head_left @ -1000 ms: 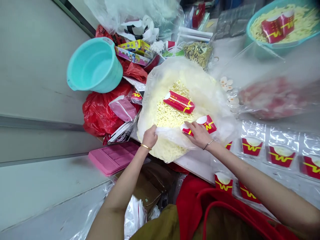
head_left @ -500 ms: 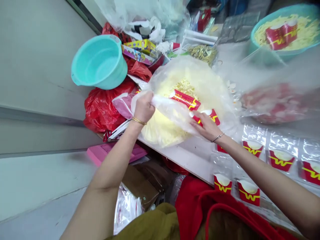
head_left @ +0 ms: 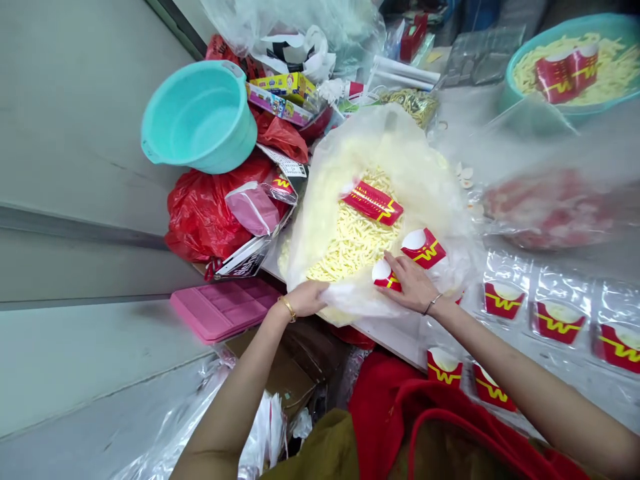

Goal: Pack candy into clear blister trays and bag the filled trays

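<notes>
My left hand (head_left: pixel 309 298) is closed on the near edge of a large clear plastic bag (head_left: pixel 425 157). Inside the bag's wide mouth lies a heap of pale yellow, fry-shaped pieces (head_left: pixel 357 240). A nested stack of red fry cartons (head_left: pixel 373 202) rests on the heap. My right hand (head_left: pixel 411 283) has its fingers around a small red-and-white fry carton (head_left: pixel 385 273) at the bag's near right side, partly covering it. Just beyond these fingers, another red fry carton (head_left: pixel 425 249) lies on the plastic.
An aqua basin (head_left: pixel 200 117) sits on red bags (head_left: pixel 207 217) at left. Flat red cartons in clear sleeves (head_left: pixel 505 297) lie in rows at right. Another basin (head_left: pixel 511 67) of yellow pieces stands at far right, beyond a clear bag of pinkish pieces (head_left: pixel 555 207). A pink tray (head_left: pixel 225 310) sits lower left.
My left hand has come down and toward me with the bag's edge, uncovering the yellow pieces. My right hand has also moved slightly toward me, along with the small carton.
</notes>
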Demonstrator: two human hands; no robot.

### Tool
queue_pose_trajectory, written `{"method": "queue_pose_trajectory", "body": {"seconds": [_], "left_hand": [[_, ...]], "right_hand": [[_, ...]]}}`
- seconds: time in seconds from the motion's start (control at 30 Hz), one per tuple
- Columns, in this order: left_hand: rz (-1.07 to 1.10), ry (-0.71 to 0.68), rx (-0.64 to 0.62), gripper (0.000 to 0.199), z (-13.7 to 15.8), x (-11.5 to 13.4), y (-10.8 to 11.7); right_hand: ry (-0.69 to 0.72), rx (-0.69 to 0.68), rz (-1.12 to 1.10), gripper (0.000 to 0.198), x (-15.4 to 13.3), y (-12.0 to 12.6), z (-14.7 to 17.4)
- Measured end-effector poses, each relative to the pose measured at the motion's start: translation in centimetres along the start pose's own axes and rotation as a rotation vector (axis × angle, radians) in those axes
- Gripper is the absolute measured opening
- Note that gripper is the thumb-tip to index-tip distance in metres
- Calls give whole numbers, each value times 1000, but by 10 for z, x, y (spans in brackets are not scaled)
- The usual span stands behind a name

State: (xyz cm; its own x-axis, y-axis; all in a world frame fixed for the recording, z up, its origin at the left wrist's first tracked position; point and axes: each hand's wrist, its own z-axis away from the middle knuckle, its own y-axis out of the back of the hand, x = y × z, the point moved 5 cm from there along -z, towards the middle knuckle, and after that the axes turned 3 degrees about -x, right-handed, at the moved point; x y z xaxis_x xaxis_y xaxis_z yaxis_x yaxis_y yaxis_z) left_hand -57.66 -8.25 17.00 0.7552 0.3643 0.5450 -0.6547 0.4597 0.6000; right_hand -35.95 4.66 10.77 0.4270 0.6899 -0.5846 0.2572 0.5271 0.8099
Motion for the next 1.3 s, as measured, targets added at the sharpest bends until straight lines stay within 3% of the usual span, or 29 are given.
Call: {"method": "queue_pose_trajectory", "body": {"seconds": [0.07, 0.1, 0.2, 0.3, 0.47, 0.57, 0.73, 0.93, 1.07, 1.3], "left_hand": [[129, 15, -177, 17, 0, -2, -7], [194, 14, -173, 22, -3, -3, -6], [238, 38, 133, 22, -25, -8, 5], [51, 156, 426, 19, -58, -7, 2], [-65, 413, 555, 31, -112, 10, -31], [157, 355, 629, 20, -125, 15, -41], [497, 186, 644, 14, -110, -5, -32], [749, 149, 651, 22, -86, -33, -26], [901, 118, 674, 30, -82, -38, -28], [1033, 75, 726, 28, -78, -32, -19]], "right_hand": [[71, -89, -34, 88, -5, -10, 9], [105, -146, -59, 88, -7, -16, 14], [145, -215, -144, 87, -12, -25, 27], [79, -94, -222, 87, -10, -20, 34], [-102, 142, -301, 77, -3, -8, 36], [-137, 196, -314, 78, -2, -5, 37], [-138, 242, -251, 79, 0, 0, 33], [-93, 237, -222, 81, -10, -3, 17], [-85, 217, -205, 79, -16, -9, 10], [-81, 238, -143, 80, -18, -15, 0]]}}
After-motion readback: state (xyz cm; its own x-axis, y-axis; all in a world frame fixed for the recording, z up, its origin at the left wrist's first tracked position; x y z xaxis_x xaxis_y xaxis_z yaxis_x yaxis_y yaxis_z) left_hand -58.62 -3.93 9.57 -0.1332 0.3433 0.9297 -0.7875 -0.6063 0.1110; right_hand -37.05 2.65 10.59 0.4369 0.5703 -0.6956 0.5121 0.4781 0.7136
